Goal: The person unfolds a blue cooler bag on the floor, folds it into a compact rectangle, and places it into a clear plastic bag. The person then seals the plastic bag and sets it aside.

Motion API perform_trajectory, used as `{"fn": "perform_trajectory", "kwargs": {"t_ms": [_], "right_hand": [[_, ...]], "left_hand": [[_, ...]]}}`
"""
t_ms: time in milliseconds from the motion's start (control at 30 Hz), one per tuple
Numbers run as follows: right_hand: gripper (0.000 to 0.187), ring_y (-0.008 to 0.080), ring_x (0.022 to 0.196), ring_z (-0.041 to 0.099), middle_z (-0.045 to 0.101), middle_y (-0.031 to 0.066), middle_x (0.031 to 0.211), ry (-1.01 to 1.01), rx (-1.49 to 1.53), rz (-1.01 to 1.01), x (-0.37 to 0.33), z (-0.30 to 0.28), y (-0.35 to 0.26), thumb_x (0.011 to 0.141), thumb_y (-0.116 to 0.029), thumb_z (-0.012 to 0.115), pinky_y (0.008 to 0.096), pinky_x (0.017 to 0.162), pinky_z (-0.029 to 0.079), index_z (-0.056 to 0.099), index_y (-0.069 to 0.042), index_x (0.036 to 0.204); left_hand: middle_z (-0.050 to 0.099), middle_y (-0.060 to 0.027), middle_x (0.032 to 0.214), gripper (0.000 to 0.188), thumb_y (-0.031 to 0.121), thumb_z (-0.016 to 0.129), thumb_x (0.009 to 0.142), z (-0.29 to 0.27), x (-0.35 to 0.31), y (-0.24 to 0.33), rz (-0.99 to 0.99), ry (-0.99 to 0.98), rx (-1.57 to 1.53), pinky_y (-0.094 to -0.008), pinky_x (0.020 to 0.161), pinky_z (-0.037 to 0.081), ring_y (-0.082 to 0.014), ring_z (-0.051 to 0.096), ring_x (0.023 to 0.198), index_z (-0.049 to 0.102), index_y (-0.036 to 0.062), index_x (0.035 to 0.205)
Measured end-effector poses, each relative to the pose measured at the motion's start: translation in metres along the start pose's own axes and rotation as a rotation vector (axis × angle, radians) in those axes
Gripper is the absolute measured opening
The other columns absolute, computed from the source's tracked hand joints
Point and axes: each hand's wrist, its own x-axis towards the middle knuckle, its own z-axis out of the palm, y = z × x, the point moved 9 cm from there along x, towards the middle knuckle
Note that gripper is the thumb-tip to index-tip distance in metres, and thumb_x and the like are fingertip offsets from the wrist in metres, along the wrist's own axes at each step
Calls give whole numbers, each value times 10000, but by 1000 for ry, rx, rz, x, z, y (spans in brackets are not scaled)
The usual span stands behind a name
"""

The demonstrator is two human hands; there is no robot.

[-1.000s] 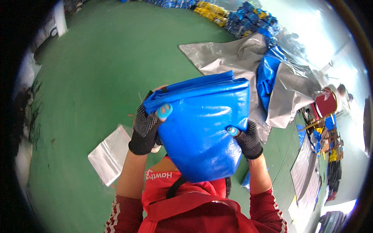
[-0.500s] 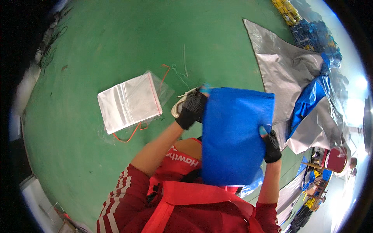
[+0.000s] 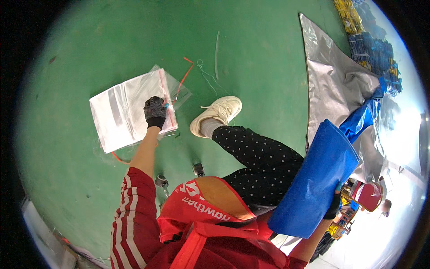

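In a dark dotted glove with light blue fingertips, my left hand (image 3: 155, 111) is on a stack of clear plastic bags (image 3: 117, 114) lying on the floor. Its fingers are closed at the stack's right side, by the red-lined edge, pinching the bag there. At the right, a folded blue tarp (image 3: 316, 179) is held tilted against my lap. My right hand (image 3: 333, 205), gloved too, grips the tarp's outer edge; most of its fingers are hidden behind it.
A silver sheet (image 3: 333, 76) with a blue side lies spread on the right. Orange strapping (image 3: 184, 80) and loose thread (image 3: 206, 74) are on the green floor (image 3: 112, 40) near my shoe (image 3: 219, 114). Blue and yellow bundles (image 3: 369, 49) are piled at far right.
My left hand has let go of the blue tarp and reached left to the plastic bags. My right hand has carried the tarp right and tilted it.
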Motion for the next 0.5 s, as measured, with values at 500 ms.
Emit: {"fn": "perform_trajectory", "kwargs": {"t_ms": [500], "right_hand": [[733,346,1222,452,411,164,1410,-32,219,-200,-42,11,1,817,-388,603,469,1056,350,350,-99,1442]], "left_hand": [[643,-23,934,329,293,636,890,-194,36,134,291,-513,-1001,-269,803,440,-108,543,841,618,-11,1016]]}}
